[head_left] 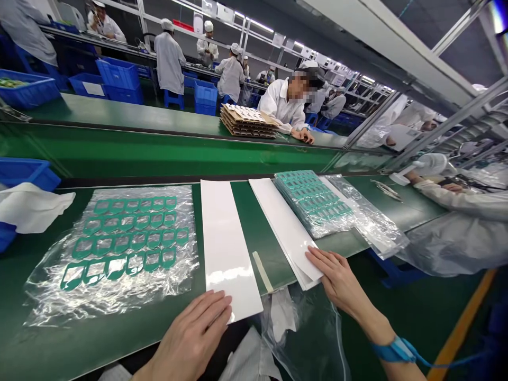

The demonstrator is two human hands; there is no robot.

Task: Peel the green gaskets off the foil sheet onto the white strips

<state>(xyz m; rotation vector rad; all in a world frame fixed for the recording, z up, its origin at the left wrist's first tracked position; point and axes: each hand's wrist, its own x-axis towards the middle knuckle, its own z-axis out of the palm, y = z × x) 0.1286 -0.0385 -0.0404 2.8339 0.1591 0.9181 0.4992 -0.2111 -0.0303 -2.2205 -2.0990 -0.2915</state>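
Observation:
My left hand (198, 328) lies with its fingers stretched out over the lower left edge of a long white sheet (224, 243), which is flat on the green work surface. To the right, a few overlapping white sheets (278, 219) lie slanted, and my right hand (337, 275) rests its outstretched fingers on their near end; its thumb is hidden. Left of the single sheet is a clear plastic sheet (130, 238) bearing rows of green frame-shaped pieces. Beyond the right-hand sheets sits a stack of similar sheets (313, 198) with green pieces. A blue wrist strap (395, 349) circles my right wrist.
A strip of tape (262, 272) and a clear plastic bag (305, 328) are at the near edge. Tweezers (387, 189) lie at the far right, near a small white fan (420, 166). A blue bin (27, 172) stands left. Opposite, a co-worker (283, 103) leans beside stacked cardboard trays (246, 121).

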